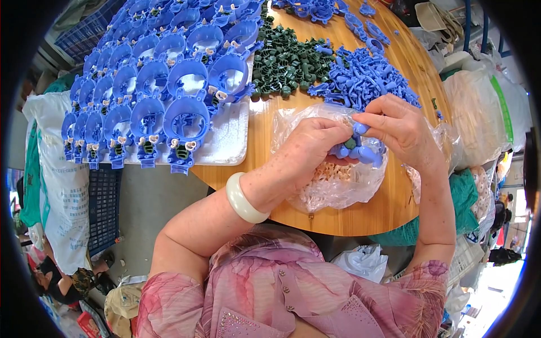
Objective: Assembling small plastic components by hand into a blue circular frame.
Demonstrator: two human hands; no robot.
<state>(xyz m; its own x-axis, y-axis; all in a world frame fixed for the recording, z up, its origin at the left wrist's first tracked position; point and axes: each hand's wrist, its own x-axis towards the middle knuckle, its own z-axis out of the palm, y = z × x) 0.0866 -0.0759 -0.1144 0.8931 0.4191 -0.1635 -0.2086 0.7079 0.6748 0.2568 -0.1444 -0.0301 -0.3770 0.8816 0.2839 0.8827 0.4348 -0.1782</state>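
Above a clear plastic bag (338,194) of small cream-coloured pieces, my left hand (313,143) is closed around a blue plastic toy part (369,156). A dark green piece (350,143) sits in the middle of that part. My right hand (401,127) pinches a small blue knob (360,128) at its upper end, thumb against forefinger. My fingers cover much of the part, so how its pieces join is hidden. Just beyond my hands lies a heap of small blue plastic pieces (369,79), and left of it a heap of dark green pieces (287,59).
Rows of blue ring-shaped plastic assemblies (186,121) stand on a white foam board (231,143) at the left. The round wooden table (338,222) curves in front of me. Stuffed clear bags (473,107) crowd the right; a white woven sack (59,186) and dark blue crate (104,208) stand left.
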